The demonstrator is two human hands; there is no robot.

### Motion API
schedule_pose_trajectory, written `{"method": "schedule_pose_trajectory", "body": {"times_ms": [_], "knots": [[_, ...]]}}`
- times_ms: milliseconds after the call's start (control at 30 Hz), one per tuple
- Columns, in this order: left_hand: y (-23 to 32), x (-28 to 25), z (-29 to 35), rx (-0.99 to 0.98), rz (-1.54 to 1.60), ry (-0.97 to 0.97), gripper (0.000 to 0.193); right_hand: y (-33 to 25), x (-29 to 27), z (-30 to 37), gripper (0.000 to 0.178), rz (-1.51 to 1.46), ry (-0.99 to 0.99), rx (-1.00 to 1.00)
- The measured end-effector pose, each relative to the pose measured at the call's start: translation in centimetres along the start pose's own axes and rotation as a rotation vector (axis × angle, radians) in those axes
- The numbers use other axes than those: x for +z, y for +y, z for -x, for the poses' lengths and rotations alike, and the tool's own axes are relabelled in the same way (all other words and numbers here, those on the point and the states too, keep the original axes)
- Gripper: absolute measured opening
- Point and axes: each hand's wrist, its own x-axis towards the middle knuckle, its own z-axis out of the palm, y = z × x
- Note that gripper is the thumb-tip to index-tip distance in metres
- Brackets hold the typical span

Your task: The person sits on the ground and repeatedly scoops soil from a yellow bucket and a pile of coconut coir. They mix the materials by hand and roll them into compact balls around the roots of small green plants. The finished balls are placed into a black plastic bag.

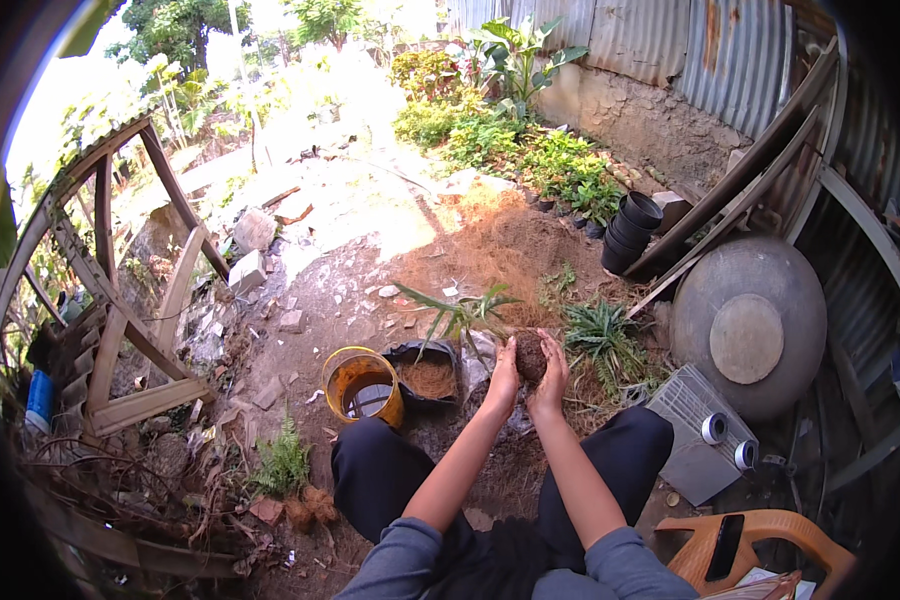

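Note:
Between my two cupped palms is a dark root ball [531,356] of packed soil or fibre. A leafy plant [460,314] with long narrow green leaves leans out from it toward the left. My left hand [502,384] presses on the ball's left side, and my right hand [550,377] wraps its right side. Just left of my hands sits a black container [457,398] with brown fibre in it. Beside that stands a yellow bucket [398,412] partly filled with liquid. To the right of my hands grows a clump of narrow green leaves [605,345].
At right are a large round grey vessel [805,320], a grey rack [705,480] and an orange plastic chair [815,535] bearing a phone [725,547]. Stacked black pots [630,240] stand farther back. Wooden frames [105,260] and rubble [248,270] lie at left.

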Motion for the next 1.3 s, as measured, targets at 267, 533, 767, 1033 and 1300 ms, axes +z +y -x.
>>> {"method": "schedule_pose_trajectory", "body": {"times_ms": [267, 533, 767, 1033, 1300], "knots": [[1.3, -1.9, 0.2, -0.192, 0.561, -0.199, 0.038, -4.1, -0.1, 1.0, 0.039, 0.756, -0.465, -0.511], [0.6, -1.0, 0.3, -0.12, 0.549, -0.265, 0.041, -1.8, -1.5, -0.8, 0.053, 0.846, -0.447, -0.374], [0.5, -2.0, -0.4, -0.177, 0.736, -0.264, 0.042, -3.6, -0.8, -1.9, 0.049, 0.495, -0.408, -0.213], [1.2, -2.0, 0.2, -0.227, 0.643, -0.287, 0.049, -4.8, 1.3, -0.2, 0.049, 1.175, -0.611, -0.555], [-0.3, -1.7, -0.5, -0.123, 0.646, -0.342, 0.04, -2.8, 0.9, 0.8, 0.03, 0.828, -0.524, -0.618]]}}
